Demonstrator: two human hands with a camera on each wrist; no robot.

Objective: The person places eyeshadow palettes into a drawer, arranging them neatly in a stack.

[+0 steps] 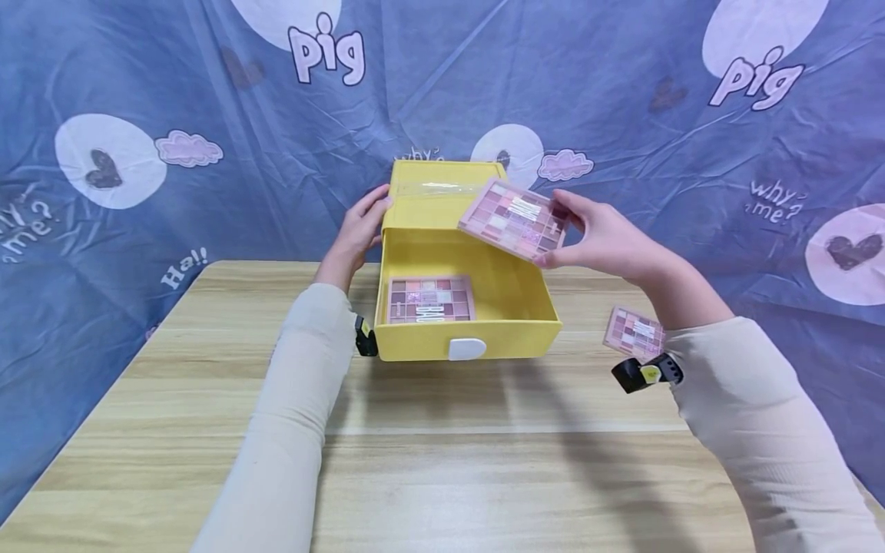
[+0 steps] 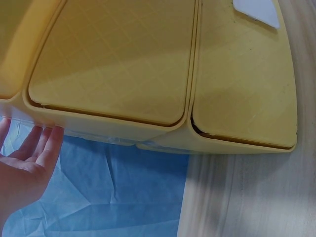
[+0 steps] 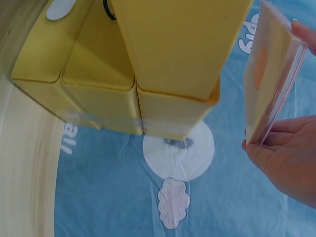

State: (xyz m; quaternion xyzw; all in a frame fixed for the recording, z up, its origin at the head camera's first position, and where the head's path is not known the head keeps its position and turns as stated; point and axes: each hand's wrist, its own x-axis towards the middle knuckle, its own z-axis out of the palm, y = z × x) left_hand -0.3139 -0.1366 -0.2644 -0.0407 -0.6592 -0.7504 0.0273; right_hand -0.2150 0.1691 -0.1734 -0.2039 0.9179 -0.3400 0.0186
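A yellow drawer unit (image 1: 442,206) stands on the table, its top drawer (image 1: 469,341) pulled out, a white tab on the front. One eyeshadow palette (image 1: 429,299) lies inside the drawer, towards its left. My right hand (image 1: 600,234) grips a second eyeshadow palette (image 1: 513,218) by its right edge, holding it tilted above the drawer's right side. In the right wrist view this palette (image 3: 272,74) shows its back and edge. With nearly straight fingers my left hand (image 1: 359,230) touches the unit's left side; the left wrist view shows the hand (image 2: 29,168) against its wall.
Another eyeshadow palette (image 1: 632,332) lies on the wooden table (image 1: 442,484) to the right of the unit, partly hidden by the right wrist's black camera (image 1: 646,373). A blue printed cloth (image 1: 429,84) hangs behind the table.
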